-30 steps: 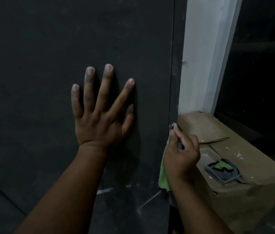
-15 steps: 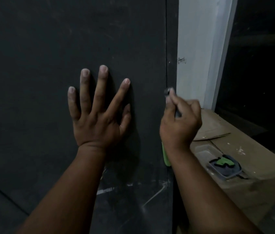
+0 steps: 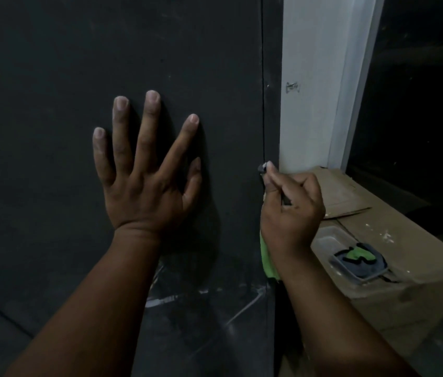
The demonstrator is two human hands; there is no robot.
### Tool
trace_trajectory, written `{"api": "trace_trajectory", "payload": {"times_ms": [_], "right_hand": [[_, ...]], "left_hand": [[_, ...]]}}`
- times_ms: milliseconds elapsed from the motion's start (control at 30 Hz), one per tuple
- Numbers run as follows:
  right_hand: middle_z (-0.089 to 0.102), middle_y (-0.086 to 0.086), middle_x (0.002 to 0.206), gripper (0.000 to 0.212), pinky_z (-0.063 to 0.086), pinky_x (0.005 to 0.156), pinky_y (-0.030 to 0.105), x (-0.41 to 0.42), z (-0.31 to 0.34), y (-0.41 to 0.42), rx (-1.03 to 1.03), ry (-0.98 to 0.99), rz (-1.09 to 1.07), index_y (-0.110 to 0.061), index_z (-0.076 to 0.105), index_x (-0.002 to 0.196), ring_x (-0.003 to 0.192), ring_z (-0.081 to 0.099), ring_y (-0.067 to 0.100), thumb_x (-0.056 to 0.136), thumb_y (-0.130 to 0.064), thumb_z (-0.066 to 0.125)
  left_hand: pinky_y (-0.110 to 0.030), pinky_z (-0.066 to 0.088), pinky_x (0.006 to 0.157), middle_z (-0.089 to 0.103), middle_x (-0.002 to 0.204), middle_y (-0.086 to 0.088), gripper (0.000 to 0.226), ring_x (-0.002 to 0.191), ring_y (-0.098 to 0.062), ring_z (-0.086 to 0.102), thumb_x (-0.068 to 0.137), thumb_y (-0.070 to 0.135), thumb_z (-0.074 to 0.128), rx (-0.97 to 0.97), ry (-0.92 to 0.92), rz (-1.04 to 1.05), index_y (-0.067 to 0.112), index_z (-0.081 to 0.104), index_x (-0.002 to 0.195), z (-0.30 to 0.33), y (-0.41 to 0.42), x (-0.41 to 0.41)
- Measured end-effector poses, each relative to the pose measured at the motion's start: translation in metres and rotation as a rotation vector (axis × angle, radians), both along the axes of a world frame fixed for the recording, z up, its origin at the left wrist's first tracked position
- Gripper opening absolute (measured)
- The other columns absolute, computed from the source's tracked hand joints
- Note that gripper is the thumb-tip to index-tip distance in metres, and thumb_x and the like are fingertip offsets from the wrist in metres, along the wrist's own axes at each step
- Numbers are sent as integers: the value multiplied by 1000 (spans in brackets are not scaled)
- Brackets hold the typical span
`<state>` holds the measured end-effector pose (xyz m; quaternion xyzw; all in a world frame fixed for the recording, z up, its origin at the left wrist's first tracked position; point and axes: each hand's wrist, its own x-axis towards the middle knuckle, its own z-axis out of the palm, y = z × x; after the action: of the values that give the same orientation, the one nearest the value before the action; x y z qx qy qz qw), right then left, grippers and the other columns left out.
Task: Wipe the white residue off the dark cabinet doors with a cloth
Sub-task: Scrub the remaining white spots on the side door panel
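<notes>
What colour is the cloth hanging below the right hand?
Bright green; the cloth hangs under the right hand, seen in the head view.

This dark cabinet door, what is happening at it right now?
A person is cleaning it. The left hand lies flat with spread fingers on the dark cabinet door. The right hand pinches a green cloth and works its tip along the door's right edge. White residue remains lower down. A plastic tub sits on a cardboard box beside it.
</notes>
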<state>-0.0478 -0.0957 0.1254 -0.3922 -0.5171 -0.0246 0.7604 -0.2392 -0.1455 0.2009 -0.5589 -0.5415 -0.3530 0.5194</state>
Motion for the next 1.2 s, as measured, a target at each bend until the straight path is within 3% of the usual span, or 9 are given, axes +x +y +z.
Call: {"api": "trace_trajectory", "payload": {"times_ms": [167,267,367,500,567,733,833,1000,1200], "right_hand": [[58,8,84,19,53,62,23,-10,-67,-14,-34,40,3,-1,78,107,71,57,12,88,-2,79],[58,6,81,18,49,66,15,-10,-97,-24,-83,-67,2,-2,78,103,74,53,3,85,2,81],[60,5,84,16,48,63,20,-7,-88,-18,-81,-89,8,-6,79,104,73,55,7,89,-1,79],[57,3,84,15,48,60,18,-11,-57,-7,-34,73,-5,-10,77,109,69,53,5,93,-11,77],[57,4,85,15,52,58,26,-20,-56,-8,-29,126,-27,-11,77,109,70,55,8,94,-11,77],[60,4,83,18,50,57,35,-42,-91,-29,42,-160,26,-13,79,109,70,58,15,91,-7,79],[59,1,83,15,49,53,38,-36,-77,-23,55,-129,72,-17,79,109,67,57,16,95,-13,75],[56,-2,85,18,52,54,30,-30,-38,-9,53,-1,20,-19,78,111,67,53,9,93,-17,76],[53,4,78,11,47,51,42,-51,-80,-28,152,-192,59,-15,81,103,63,51,20,96,-20,74]], "left_hand": [[-55,14,126,27,170,-6,59,157,-39,21,103,54,47,-3,-4,4,45,33,160,0,-1,1],[-53,14,126,29,169,-7,58,156,-39,23,103,53,47,4,-2,-3,44,36,159,0,-2,1],[-52,13,127,29,169,-6,56,157,-38,23,104,51,47,14,2,-16,43,38,158,-1,-2,0],[-52,17,127,31,168,-7,54,156,-38,25,103,48,48,35,1,-31,40,42,157,-2,-3,-1],[-51,17,127,32,168,-7,54,156,-38,26,103,47,49,48,3,-43,40,43,156,-2,-3,-1],[-50,16,127,32,168,-7,53,156,-37,26,104,47,49,83,8,-53,39,44,156,-8,-4,-6],[-50,15,128,30,169,-6,52,157,-37,23,105,49,47,105,10,-68,40,43,156,-13,-2,-9],[-49,12,129,24,172,-5,53,158,-36,19,107,55,39,137,7,-68,42,37,158,-32,-3,-19],[-48,10,130,16,174,-4,56,160,-33,12,108,60,34,133,12,-54,42,33,160,-63,-9,-37]]}}
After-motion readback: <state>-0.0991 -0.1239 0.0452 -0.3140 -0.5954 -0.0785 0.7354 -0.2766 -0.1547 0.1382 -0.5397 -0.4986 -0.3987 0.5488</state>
